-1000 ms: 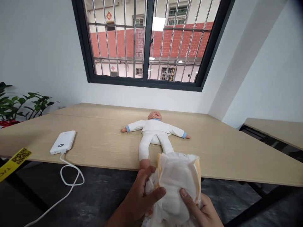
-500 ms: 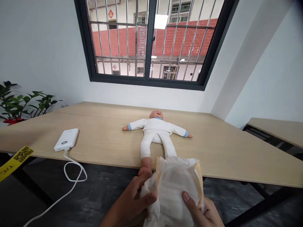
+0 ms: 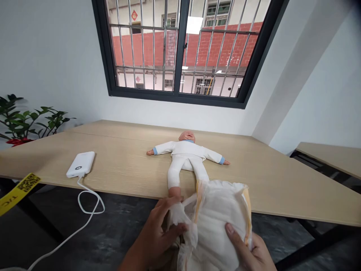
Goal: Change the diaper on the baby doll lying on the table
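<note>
A white diaper [image 3: 218, 222] with orange-yellow edges is held up in front of the table's near edge. My right hand [image 3: 251, 248] grips its right side, the thumb lying across the white padding. My left hand [image 3: 162, 229] is closed on thin, crumpled white material at the diaper's left side. Beyond it a baby doll [image 3: 187, 152] lies on its back with arms spread, dressed in white with light blue cuffs and collar. One bare lower leg shows near my left fingers; the diaper hides the other foot.
The light wooden table [image 3: 126, 169] runs to the wall under a barred window [image 3: 180, 49]. On its left lies a white power bank [image 3: 81, 164] with a white cable [image 3: 91, 212] hanging down. A potted plant [image 3: 28, 118] stands far left, and another table [image 3: 329, 156] is at right.
The diaper has shifted right and slightly up with my right hand, and its padding shows more openly. My left hand has stayed near its place, pulling the thin material away from the padding.
</note>
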Tool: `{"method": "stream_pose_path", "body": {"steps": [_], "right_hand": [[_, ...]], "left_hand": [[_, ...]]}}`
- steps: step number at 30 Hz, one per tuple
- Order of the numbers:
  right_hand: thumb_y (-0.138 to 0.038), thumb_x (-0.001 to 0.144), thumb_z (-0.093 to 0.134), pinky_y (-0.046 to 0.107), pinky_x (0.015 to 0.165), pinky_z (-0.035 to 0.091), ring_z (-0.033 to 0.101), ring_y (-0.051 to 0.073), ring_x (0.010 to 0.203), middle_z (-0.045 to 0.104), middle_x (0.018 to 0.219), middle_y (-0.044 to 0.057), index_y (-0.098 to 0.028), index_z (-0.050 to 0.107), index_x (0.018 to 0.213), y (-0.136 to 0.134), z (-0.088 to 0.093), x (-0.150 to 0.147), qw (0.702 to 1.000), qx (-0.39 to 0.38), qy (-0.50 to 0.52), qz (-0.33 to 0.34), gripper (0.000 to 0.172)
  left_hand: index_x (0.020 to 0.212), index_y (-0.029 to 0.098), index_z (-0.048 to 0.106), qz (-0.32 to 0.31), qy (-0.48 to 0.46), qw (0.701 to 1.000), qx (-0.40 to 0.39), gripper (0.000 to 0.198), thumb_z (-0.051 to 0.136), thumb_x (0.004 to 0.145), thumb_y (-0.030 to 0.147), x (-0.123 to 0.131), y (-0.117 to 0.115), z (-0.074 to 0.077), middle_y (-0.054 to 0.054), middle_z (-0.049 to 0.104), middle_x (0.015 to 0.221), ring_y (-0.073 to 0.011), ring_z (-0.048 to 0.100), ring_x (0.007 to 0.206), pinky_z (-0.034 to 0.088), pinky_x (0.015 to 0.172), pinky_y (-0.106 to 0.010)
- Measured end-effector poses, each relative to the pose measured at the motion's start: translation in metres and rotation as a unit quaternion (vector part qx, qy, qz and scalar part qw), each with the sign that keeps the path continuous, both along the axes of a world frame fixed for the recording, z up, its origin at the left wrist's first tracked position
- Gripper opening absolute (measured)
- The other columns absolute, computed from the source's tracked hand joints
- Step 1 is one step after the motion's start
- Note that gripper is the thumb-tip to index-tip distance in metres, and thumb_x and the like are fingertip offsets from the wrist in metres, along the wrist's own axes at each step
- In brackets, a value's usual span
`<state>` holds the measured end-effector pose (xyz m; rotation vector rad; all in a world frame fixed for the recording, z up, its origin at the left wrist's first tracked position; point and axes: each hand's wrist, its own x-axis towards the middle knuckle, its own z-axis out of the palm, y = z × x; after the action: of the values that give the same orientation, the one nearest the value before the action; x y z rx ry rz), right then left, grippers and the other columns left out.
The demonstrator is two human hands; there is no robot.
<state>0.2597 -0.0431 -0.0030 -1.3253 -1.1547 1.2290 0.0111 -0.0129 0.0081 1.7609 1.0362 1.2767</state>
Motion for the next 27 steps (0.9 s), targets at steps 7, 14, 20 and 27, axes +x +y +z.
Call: {"method": "stream_pose_path", "body": {"steps": [7, 14, 20, 27], "right_hand": [[-0.058, 0.073, 0.069, 0.026, 0.058, 0.049, 0.059, 0.020, 0.066, 0.067, 0.074, 0.008, -0.013, 0.069, 0.077, 0.003, 0.006, 0.003, 0.999, -0.032, 0.036, -0.013, 0.046], [-0.060, 0.071, 0.070, 0.025, 0.055, 0.048, 0.059, 0.020, 0.065, 0.067, 0.074, 0.008, -0.012, 0.071, 0.076, 0.004, 0.003, 0.003, 0.999, -0.017, 0.020, -0.020, 0.048], [-0.059, 0.073, 0.069, 0.025, 0.057, 0.048, 0.057, 0.019, 0.065, 0.065, 0.072, 0.007, -0.013, 0.068, 0.074, 0.004, 0.003, 0.005, 1.000, -0.021, 0.014, -0.017, 0.046], [-0.060, 0.074, 0.068, 0.027, 0.062, 0.049, 0.058, 0.021, 0.070, 0.066, 0.076, 0.007, -0.013, 0.068, 0.078, 0.003, 0.000, 0.006, 0.999, -0.028, 0.032, 0.003, 0.047]], "left_hand": [[0.096, 0.017, 0.063, 0.019, -0.230, 0.967, -0.106, 0.030, 0.070, 0.079, 0.040, -0.004, 0.011, 0.003, -0.006, 0.069, 0.090, -0.0159, 0.063, 0.074, 0.050, 0.066, -0.023], [0.074, 0.014, 0.062, 0.082, -0.274, 0.950, -0.129, 0.030, 0.075, 0.073, 0.041, -0.011, 0.018, 0.004, 0.000, 0.062, 0.066, -0.0134, 0.057, 0.065, 0.047, 0.065, -0.022], [0.080, 0.013, 0.067, 0.072, -0.313, 0.937, -0.136, 0.031, 0.071, 0.076, 0.044, -0.009, 0.016, 0.001, -0.002, 0.066, 0.073, -0.0139, 0.057, 0.065, 0.049, 0.069, -0.025], [0.079, 0.014, 0.068, 0.109, -0.318, 0.937, -0.089, 0.023, 0.080, 0.068, 0.031, -0.013, 0.021, 0.002, -0.001, 0.063, 0.077, -0.0134, 0.058, 0.075, 0.049, 0.069, -0.021]]}}
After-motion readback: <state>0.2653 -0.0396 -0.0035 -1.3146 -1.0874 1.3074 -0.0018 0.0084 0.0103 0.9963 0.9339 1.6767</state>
